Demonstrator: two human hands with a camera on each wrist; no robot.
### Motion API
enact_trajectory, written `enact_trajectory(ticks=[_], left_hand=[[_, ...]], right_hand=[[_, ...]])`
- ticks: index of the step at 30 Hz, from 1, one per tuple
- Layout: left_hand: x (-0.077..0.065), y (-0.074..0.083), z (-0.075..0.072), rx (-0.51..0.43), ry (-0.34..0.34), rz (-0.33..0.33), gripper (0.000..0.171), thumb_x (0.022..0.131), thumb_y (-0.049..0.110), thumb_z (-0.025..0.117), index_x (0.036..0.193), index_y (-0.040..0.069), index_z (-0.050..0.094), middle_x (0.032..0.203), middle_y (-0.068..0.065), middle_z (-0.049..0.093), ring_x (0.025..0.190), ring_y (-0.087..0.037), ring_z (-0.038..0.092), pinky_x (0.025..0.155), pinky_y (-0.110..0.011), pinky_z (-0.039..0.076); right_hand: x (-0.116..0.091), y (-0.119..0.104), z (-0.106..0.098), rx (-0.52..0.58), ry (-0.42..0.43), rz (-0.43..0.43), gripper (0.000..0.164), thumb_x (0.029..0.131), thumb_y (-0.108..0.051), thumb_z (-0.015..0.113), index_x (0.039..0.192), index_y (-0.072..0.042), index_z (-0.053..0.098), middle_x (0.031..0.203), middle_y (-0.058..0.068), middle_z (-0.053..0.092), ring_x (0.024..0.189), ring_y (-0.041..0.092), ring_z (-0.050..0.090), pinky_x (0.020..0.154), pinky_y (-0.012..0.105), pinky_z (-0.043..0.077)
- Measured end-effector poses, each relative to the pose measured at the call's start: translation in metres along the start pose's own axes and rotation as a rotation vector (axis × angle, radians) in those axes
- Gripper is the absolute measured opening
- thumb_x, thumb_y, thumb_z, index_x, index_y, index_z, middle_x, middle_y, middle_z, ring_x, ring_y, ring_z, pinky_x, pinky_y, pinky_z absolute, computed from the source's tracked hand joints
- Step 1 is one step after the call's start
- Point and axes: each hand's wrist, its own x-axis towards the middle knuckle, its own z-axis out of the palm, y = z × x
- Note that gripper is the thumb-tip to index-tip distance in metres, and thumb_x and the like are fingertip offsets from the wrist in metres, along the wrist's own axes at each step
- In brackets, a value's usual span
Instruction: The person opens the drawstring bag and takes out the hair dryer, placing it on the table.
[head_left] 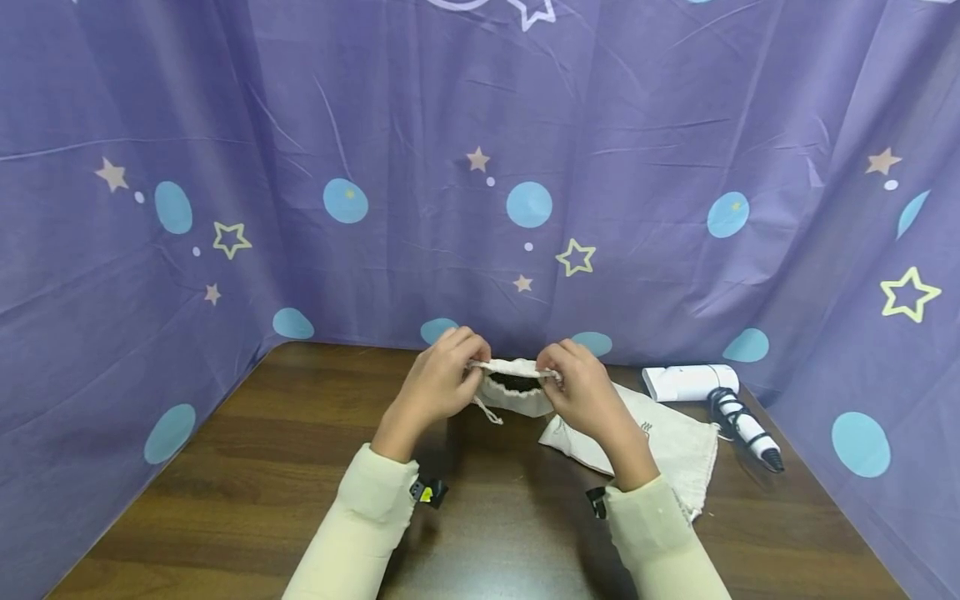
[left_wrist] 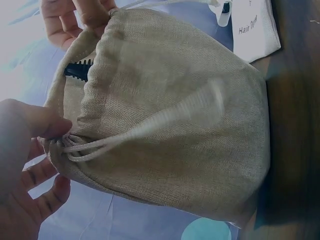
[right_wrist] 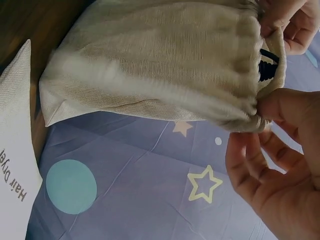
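Observation:
A beige cloth drawstring bag (head_left: 517, 402) stands upright between my hands, its gathered mouth partly spread. My left hand (head_left: 442, 375) pinches one side of the rim between thumb and fingers. On the opposite side my right hand (head_left: 581, 387) grips the rim the same way. Through the mouth a black ribbed piece (left_wrist: 79, 70) shows, with a bit of black cord beside it in the right wrist view; the rest of the contents is hidden. A pale drawstring (head_left: 487, 410) dangles at the left side, blurred in the left wrist view.
Right of the bag, a flat white cloth pouch (head_left: 675, 450) printed "Hair Dryer" lies on the brown wooden table (head_left: 300, 475). Behind it is a white hair dryer (head_left: 690, 383), black cord wound round its handle (head_left: 750, 429). A purple curtain (head_left: 420, 250) surrounds the table's back and sides.

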Motion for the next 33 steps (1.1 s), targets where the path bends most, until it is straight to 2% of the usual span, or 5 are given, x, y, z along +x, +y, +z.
enact_trajectory(ticks=[6,13,20,23,33], left_hand=[[0.002,0.001,-0.003,-0.031,-0.01,0.012,0.02,0.079,-0.004,0.07,0.089,0.013,0.064,0.088,0.002,0.059,0.083,-0.017,0.053,0.073,-0.032,0.047],[0.002,0.005,-0.007,-0.017,-0.087,-0.026,0.025,0.073,-0.004,0.069,0.086,0.017,0.063,0.085,0.007,0.056,0.081,-0.013,0.05,0.067,-0.029,0.045],[-0.003,0.003,-0.01,0.014,-0.119,-0.078,0.025,0.073,0.0,0.068,0.086,0.021,0.062,0.085,0.01,0.054,0.081,-0.01,0.048,0.064,-0.028,0.044],[-0.005,0.001,-0.013,0.003,-0.135,-0.099,0.026,0.074,0.0,0.068,0.086,0.022,0.062,0.085,0.011,0.053,0.082,-0.01,0.048,0.064,-0.028,0.044],[-0.005,-0.002,-0.017,-0.038,-0.228,-0.123,0.027,0.074,0.0,0.07,0.085,0.022,0.062,0.086,0.009,0.053,0.084,-0.011,0.05,0.065,-0.031,0.045]], right_hand=[[-0.001,0.002,-0.001,-0.017,-0.014,0.022,0.02,0.082,0.006,0.074,0.092,-0.009,0.065,0.085,0.003,0.059,0.076,0.02,0.054,0.067,0.037,0.047],[-0.002,0.003,-0.006,0.038,-0.097,0.027,0.019,0.086,0.005,0.074,0.093,-0.011,0.066,0.088,0.001,0.061,0.075,0.015,0.054,0.067,0.034,0.048],[-0.004,0.004,-0.008,0.078,-0.111,0.013,0.028,0.078,0.014,0.067,0.094,-0.01,0.067,0.091,0.002,0.063,0.085,0.02,0.063,0.075,0.039,0.054],[-0.005,0.005,-0.01,0.084,-0.12,0.023,0.033,0.075,0.017,0.062,0.094,-0.01,0.067,0.091,0.002,0.063,0.084,0.019,0.063,0.074,0.038,0.055],[-0.004,0.006,-0.014,0.073,-0.135,0.062,0.03,0.075,0.015,0.068,0.09,-0.01,0.067,0.088,0.001,0.062,0.079,0.016,0.06,0.07,0.036,0.052]])
